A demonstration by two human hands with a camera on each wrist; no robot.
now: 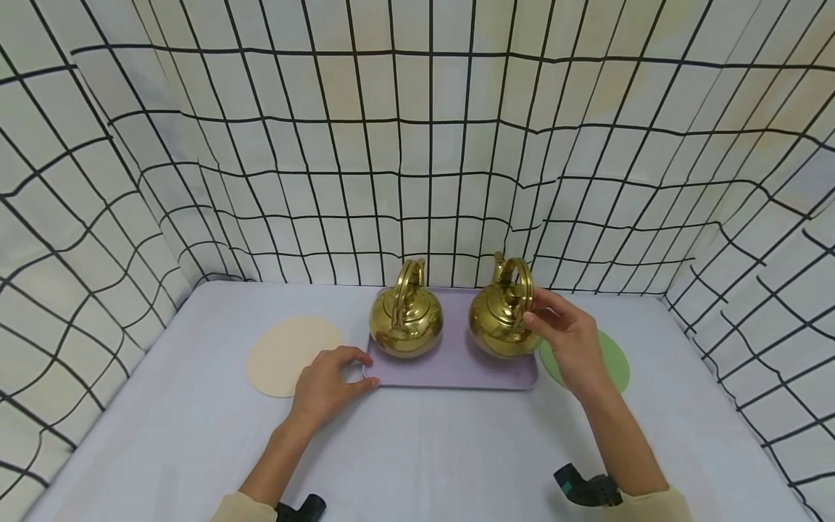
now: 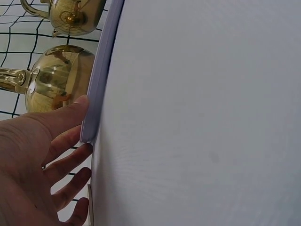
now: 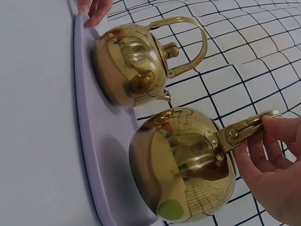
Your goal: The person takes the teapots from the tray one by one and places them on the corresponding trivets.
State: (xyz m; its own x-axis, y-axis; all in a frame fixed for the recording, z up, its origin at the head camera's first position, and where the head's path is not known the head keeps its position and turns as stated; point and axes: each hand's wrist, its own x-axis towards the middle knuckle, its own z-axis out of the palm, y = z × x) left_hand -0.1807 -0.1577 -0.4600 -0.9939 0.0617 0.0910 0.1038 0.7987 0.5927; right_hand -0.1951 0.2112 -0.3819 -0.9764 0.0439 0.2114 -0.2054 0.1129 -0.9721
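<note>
Two shiny brass teapots stand at a lilac tray (image 1: 457,373) in the head view. My right hand (image 1: 574,344) grips the upright handle of the right teapot (image 1: 497,326), thumb on the near side and fingers behind. In the right wrist view a shadow lies on the tray beside this teapot's base; whether the base touches the tray I cannot tell. The left teapot (image 1: 406,326) sits on the tray with no hand on it. My left hand (image 1: 326,384) holds the tray's near left corner between thumb and forefinger, its other fingers spread loosely in the left wrist view.
A cream round mat (image 1: 280,362) lies left of the tray, partly behind my left hand. On the right a green round mat (image 1: 613,359) is partly covered by my right hand. White cloth with a black grid (image 1: 430,145) walls off the table's back and sides.
</note>
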